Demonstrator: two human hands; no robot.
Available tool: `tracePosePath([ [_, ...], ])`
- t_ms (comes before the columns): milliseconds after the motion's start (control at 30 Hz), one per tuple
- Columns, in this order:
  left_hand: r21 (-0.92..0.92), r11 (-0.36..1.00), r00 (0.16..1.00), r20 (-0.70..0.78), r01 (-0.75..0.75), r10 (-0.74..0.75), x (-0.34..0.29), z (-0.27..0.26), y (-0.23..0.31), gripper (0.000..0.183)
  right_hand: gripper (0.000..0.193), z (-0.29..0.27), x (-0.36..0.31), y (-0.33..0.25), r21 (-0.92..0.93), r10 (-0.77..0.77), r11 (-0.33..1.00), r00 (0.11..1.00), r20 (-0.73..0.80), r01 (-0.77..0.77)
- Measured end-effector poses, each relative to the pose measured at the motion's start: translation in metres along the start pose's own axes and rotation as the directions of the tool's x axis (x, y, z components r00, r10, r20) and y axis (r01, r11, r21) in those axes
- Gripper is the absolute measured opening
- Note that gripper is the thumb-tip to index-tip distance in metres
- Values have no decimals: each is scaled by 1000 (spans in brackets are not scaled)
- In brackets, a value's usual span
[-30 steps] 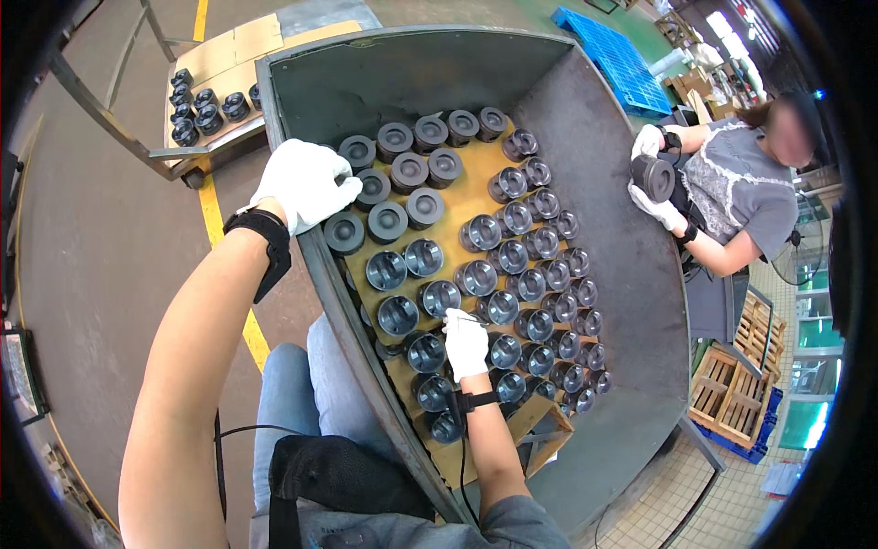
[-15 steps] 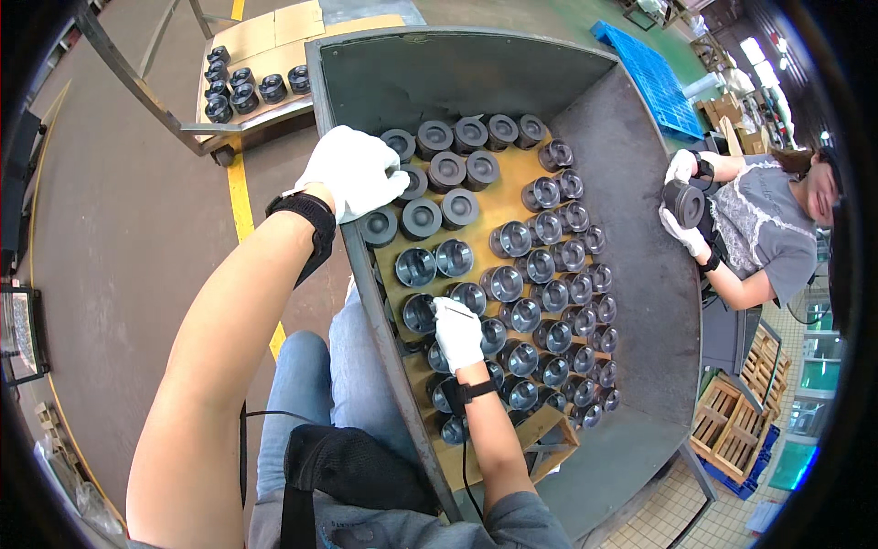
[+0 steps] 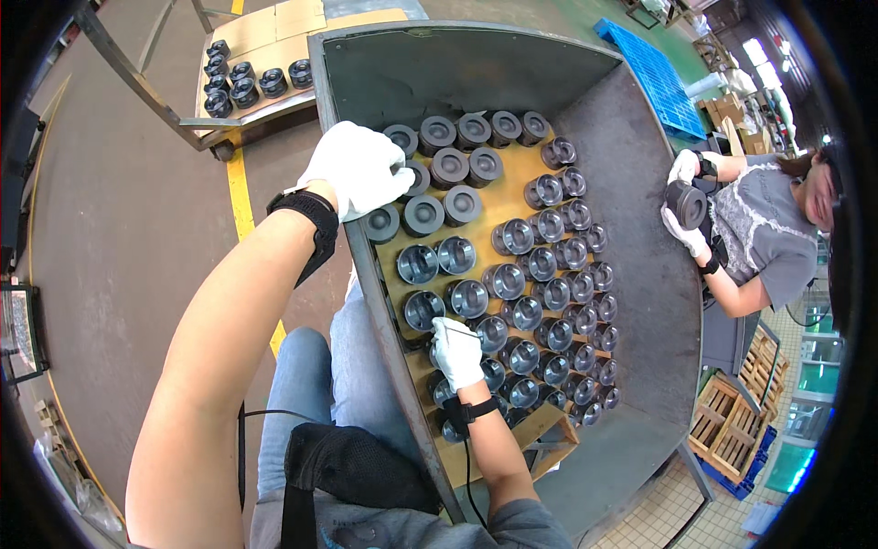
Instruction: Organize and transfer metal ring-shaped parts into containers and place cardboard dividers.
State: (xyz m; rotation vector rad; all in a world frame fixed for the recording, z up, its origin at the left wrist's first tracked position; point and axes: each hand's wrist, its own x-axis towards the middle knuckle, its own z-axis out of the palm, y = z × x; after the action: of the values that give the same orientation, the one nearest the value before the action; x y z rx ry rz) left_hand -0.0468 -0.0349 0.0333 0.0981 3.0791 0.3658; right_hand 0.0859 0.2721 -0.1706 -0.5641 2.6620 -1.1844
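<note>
Rows of dark metal pistons (image 3: 468, 299) stand on brown sheeting inside a grey metal bin (image 3: 640, 210). Most show their hollow open ends; those in the far-left rows have their flat round crowns up. My left hand (image 3: 357, 171), in a white glove, rests over the bin's left rim with fingers curled, beside the crown-up pistons. Gloved in white too, my right hand (image 3: 456, 353) is closed around a thin stick-like tool (image 3: 465, 333), whose exact kind I cannot make out. It is over the near-left pistons, just below an open-ended one (image 3: 423, 310).
Across the bin, a co-worker's gloved hands hold another piston (image 3: 684, 204). A cart (image 3: 265, 114) with several pistons on cardboard stands at the far left. A cardboard piece (image 3: 549, 439) lies in the near part of the bin. Beyond are a blue pallet (image 3: 651, 80) and wooden pallets (image 3: 732, 416).
My right hand has moved slightly down toward me, away from the piston it was touching. My left hand stays on the rim.
</note>
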Motion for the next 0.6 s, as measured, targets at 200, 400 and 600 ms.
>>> tracePosePath([
  [200, -6, 1000, 1000, -7, 2, -2, -1, 2, -1, 33, 25, -31, 11, -18, 72, 243, 966, 967, 76, -248],
  [400, 10, 1000, 1000, -9, -9, 9, -1, 2, -1, 33, 26, -14, -2, 0, -59, 150, 988, 985, 87, -145],
  [600, -20, 1000, 1000, -23, 4, -4, -2, 2, 0, 33, 18, -5, -1, -12, -193, 24, 981, 997, 79, -9],
])
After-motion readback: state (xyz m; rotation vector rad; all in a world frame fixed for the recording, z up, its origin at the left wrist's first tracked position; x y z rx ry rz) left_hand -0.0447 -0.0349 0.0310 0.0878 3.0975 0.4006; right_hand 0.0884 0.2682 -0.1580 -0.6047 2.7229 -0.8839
